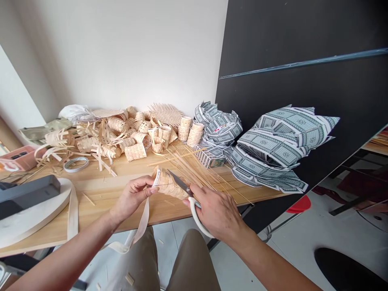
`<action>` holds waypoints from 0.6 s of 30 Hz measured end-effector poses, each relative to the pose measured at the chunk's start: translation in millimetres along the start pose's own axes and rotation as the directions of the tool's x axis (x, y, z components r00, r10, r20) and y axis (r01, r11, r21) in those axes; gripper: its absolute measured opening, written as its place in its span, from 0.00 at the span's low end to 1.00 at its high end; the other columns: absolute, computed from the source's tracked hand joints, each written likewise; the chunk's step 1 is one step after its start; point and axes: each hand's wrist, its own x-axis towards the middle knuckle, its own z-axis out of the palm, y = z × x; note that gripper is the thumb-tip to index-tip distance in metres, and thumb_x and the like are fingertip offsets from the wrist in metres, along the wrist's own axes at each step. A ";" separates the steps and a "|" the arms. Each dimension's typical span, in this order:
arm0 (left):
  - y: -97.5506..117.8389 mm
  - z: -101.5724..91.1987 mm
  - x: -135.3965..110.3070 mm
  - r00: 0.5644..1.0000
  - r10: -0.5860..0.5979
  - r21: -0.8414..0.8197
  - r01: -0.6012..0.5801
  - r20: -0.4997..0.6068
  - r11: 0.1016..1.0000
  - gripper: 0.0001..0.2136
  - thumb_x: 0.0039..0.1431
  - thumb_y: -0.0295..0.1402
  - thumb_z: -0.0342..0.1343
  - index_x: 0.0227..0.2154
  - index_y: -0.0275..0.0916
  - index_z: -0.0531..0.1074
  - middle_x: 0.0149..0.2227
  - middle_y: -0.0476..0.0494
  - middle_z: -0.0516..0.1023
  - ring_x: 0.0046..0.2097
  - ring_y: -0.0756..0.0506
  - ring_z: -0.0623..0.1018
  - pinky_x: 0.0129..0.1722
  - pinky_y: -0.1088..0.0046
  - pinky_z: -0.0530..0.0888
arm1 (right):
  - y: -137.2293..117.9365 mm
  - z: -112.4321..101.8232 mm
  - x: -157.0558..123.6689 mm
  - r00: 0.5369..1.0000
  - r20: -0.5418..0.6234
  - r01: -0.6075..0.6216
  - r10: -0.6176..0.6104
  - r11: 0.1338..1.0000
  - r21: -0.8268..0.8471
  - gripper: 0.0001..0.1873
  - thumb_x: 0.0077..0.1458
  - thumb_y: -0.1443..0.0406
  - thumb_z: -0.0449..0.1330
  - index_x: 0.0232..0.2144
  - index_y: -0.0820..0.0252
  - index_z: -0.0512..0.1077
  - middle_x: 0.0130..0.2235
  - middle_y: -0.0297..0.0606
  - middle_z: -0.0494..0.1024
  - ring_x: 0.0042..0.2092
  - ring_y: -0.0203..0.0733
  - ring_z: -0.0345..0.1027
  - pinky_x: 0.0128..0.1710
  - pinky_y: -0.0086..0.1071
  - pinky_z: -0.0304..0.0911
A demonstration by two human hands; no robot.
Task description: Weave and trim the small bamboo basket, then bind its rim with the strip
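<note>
My left hand (136, 195) pinches the rim of a small woven basket (172, 186) lying on its side above the table's front edge. Along that rim runs a white strip, and a long white ribbon (144, 218) trails from it down past my knees. My right hand (216, 208) is closed on white-handled scissors (198, 220). Their dark blades lie over the basket's side, pointing toward its rim. Whether the blades touch the weave I cannot tell.
A heap of woven pieces (117, 125) covers the table's back left. Thin wooden strips (194, 165) lie behind the basket. Folded-card vessels (273, 145) stand at right. A tape roll (76, 164), a ribbon roll (36, 214) and a grey block (30, 194) sit at left.
</note>
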 end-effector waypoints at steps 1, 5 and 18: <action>-0.5 0.1 0.0 1.000 -0.011 -0.009 0.011 0.000 1.000 0.06 0.50 0.36 0.59 0.28 0.38 0.75 0.29 0.49 0.74 0.35 0.50 0.70 0.38 0.76 0.66 | 1.0 0.9 0.0 1.000 0.002 0.005 -0.005 1.000 0.018 0.08 0.56 0.58 0.54 0.34 0.55 0.68 0.30 0.33 0.76 0.29 0.39 0.69 0.24 0.32 0.42; -1.0 2.3 0.7 0.999 -0.047 -0.058 0.046 -0.014 0.997 0.06 0.50 0.36 0.60 0.27 0.38 0.75 0.28 0.50 0.74 0.34 0.51 0.70 0.38 0.77 0.66 | 5.6 5.9 -1.4 1.000 0.006 0.016 -0.017 0.995 0.098 0.08 0.56 0.59 0.54 0.34 0.56 0.68 0.31 0.34 0.77 0.30 0.39 0.70 0.25 0.30 0.47; 6.3 9.7 7.2 0.990 -0.142 -0.130 0.141 0.008 0.981 0.08 0.45 0.36 0.63 0.23 0.36 0.75 0.25 0.50 0.74 0.29 0.52 0.70 0.34 0.79 0.67 | 14.8 7.7 -6.6 0.996 0.085 0.007 -0.028 0.973 0.231 0.09 0.53 0.58 0.57 0.32 0.58 0.68 0.27 0.33 0.76 0.29 0.40 0.69 0.25 0.28 0.51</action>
